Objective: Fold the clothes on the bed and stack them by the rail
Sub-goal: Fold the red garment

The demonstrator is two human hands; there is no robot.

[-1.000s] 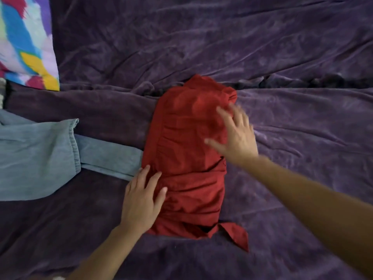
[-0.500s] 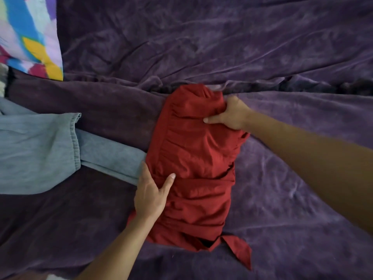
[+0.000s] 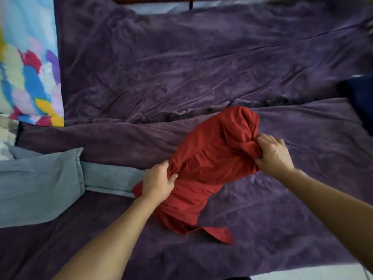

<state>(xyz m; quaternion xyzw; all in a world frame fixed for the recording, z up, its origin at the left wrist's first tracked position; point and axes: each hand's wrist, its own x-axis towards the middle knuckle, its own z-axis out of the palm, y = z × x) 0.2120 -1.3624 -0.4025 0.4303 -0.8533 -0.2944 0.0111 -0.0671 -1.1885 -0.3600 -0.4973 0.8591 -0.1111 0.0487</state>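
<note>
A folded red garment (image 3: 210,164) is lifted off the purple bedspread (image 3: 181,67), tilted with its far end up to the right. My left hand (image 3: 159,182) grips its near left edge, thumb on top. My right hand (image 3: 272,154) grips the bunched far right end. A loose red strap trails at the garment's bottom onto the bed. A light blue denim garment (image 3: 38,184) lies spread at the left. The dark wooden rail (image 3: 153,0) shows at the top edge.
A multicoloured pillow (image 3: 30,63) lies at the upper left. A dark blue item (image 3: 361,102) sits at the right edge. Some white and beige cloth (image 3: 6,138) shows at the far left. A fold line crosses the bedspread behind the red garment.
Both hands went from pressing flat on the red garment to gripping its edges. The garment has come up off the bed and swung toward the right. The view tilted up, showing the rail.
</note>
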